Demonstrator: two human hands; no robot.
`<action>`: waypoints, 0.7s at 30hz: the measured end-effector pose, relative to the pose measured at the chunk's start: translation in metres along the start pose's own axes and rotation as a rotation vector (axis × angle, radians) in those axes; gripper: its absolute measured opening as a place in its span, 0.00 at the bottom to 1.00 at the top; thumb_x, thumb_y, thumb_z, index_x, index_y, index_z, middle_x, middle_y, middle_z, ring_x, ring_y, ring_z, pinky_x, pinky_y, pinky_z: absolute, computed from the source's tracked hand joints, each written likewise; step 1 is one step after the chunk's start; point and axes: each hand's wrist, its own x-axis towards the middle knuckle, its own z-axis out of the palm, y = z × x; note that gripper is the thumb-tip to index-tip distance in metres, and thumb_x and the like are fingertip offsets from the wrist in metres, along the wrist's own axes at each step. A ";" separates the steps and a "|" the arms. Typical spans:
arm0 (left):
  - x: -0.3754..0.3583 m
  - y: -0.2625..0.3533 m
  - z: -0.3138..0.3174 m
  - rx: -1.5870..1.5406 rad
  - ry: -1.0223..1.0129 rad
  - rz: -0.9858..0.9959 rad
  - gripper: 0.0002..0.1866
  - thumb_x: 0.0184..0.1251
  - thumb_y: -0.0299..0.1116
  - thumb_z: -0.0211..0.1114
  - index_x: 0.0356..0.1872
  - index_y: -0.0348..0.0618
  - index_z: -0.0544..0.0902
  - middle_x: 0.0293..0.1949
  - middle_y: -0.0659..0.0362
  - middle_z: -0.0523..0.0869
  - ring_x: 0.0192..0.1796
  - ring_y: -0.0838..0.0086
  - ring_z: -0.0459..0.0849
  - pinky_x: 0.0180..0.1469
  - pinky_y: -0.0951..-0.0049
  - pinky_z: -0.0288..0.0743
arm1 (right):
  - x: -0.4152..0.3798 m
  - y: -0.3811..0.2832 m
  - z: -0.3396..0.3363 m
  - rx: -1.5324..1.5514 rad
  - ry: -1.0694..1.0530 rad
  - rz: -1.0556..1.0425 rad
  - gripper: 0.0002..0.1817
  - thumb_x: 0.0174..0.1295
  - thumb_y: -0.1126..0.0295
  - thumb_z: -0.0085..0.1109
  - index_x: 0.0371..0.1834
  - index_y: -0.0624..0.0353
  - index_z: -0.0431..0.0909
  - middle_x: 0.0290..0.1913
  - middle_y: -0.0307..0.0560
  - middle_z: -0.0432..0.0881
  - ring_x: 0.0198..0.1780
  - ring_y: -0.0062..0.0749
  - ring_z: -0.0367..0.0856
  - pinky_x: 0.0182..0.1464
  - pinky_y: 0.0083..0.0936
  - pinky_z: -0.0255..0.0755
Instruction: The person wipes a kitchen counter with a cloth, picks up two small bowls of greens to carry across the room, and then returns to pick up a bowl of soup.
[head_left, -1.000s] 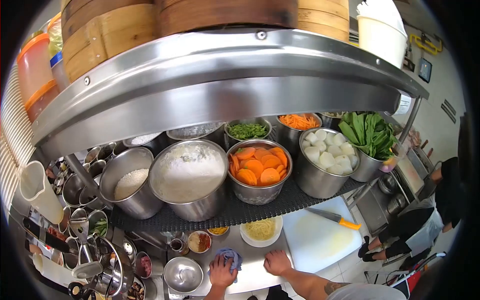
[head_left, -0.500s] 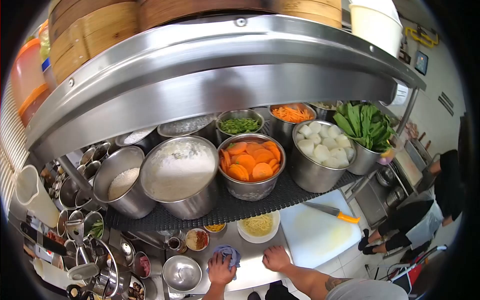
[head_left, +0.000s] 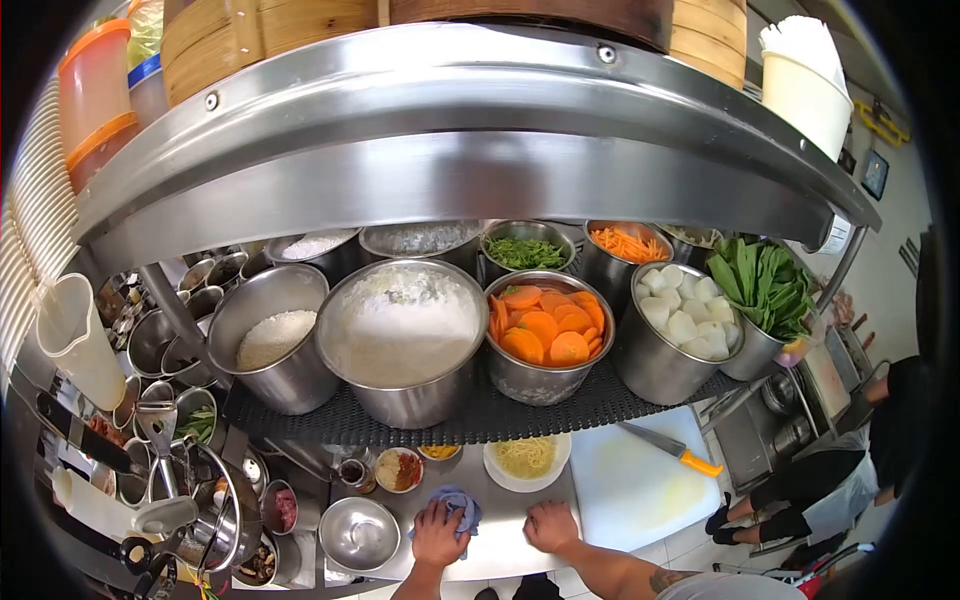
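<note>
My left hand (head_left: 440, 538) rests on the steel counter (head_left: 500, 545) with its fingers over a crumpled blue cloth (head_left: 461, 508), gripping it. To the right, my right hand (head_left: 551, 526) leans on the counter near its front edge, fingers curled in, with no object visible in it. Just beyond the hands stands a white bowl of noodles (head_left: 526, 458). Left of the cloth is an empty steel bowl (head_left: 360, 534). A small dish of red and tan seasonings (head_left: 399, 470) sits behind it. On the white cutting board (head_left: 640, 495) lies a knife with an orange handle (head_left: 700, 464).
Above the counter, a black mesh shelf (head_left: 440, 430) carries steel pots of sliced carrots (head_left: 545, 325), white powder (head_left: 400, 320), white round pieces (head_left: 688, 312) and leafy greens (head_left: 760, 285). Ladles and pots crowd the left. A person (head_left: 840, 480) stands at the right.
The view has shifted slightly, so the shelf and pots appear further right. Both hands stay in place, the left one still on the blue cloth.
</note>
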 end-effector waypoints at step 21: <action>-0.001 -0.001 0.002 0.027 0.019 0.023 0.30 0.56 0.52 0.66 0.62 0.56 0.84 0.66 0.47 0.79 0.73 0.49 0.70 0.71 0.42 0.61 | 0.000 0.000 0.000 -0.001 0.007 0.003 0.11 0.60 0.61 0.56 0.37 0.53 0.84 0.40 0.51 0.85 0.48 0.50 0.81 0.55 0.49 0.69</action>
